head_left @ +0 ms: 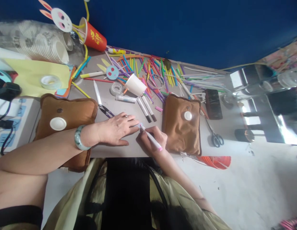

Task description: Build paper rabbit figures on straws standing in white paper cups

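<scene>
A: State the marker location and finger positions.
B: Right hand: fingers clamped on marker, near the front edge of the worktop, tip at paper. Left hand: fingers flat, slightly apart.
A: Markings?
B: Red cup, rear edge: yellow lettering, not clearly legible.

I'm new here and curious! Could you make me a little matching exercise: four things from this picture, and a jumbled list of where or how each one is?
Things:
1. Left hand
2. Right hand
3. Red cup
4. Yellow sheet

Where or how:
A. Bears yellow lettering
B. Lies under a roll of tape
C. Rests spread out, with a pale green bangle at its wrist
D. Grips a marker with a pink end

Right pairs: 1-C, 2-D, 3-A, 4-B
</scene>
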Demonstrator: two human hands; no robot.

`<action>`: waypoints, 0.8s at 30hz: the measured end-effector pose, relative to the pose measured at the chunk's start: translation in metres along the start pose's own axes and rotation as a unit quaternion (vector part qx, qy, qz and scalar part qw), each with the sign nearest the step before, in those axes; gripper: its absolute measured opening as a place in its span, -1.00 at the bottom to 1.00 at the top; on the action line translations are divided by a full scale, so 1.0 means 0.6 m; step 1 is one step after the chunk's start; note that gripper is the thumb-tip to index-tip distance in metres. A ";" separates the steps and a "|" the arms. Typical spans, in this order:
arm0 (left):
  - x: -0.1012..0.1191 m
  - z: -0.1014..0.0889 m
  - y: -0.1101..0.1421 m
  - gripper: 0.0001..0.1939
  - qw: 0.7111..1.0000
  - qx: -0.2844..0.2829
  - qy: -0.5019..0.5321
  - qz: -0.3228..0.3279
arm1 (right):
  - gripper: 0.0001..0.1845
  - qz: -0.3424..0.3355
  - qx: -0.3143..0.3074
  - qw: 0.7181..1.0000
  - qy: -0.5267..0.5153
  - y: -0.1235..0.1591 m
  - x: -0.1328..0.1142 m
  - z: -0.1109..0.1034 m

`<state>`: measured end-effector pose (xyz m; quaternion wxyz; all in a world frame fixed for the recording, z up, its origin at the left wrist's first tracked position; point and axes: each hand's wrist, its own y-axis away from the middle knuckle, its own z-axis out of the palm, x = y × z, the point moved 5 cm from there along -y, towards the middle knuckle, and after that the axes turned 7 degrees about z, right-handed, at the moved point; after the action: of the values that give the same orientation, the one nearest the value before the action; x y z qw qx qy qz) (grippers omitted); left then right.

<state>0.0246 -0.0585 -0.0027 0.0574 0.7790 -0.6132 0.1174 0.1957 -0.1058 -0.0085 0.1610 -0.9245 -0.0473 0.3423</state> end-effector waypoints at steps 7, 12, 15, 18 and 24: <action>0.000 -0.001 0.001 -0.43 1.000 -0.005 -0.004 -0.001 | -0.89 0.017 0.019 1.000 -0.014 -0.001 0.002 -0.003; 0.000 0.000 0.001 -0.43 1.000 -0.009 -0.001 0.001 | -0.90 0.008 0.011 1.000 -0.009 -0.002 0.003 -0.001; 0.001 -0.001 -0.001 -0.44 1.000 -0.010 0.013 0.000 | -0.90 0.003 0.012 1.000 -0.006 -0.001 0.002 -0.001; 0.000 -0.002 -0.001 -0.43 1.000 -0.001 0.022 -0.001 | -0.91 -0.003 0.007 1.000 -0.010 0.000 0.001 0.000; 0.000 -0.001 0.000 -0.46 1.000 0.012 0.028 0.000 | -0.92 0.006 -0.012 1.000 -0.008 0.000 0.003 0.001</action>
<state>0.0248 -0.0585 -0.0020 0.0649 0.7762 -0.6098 0.1467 0.1967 -0.1051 -0.0102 0.1471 -0.9239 -0.0477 0.3501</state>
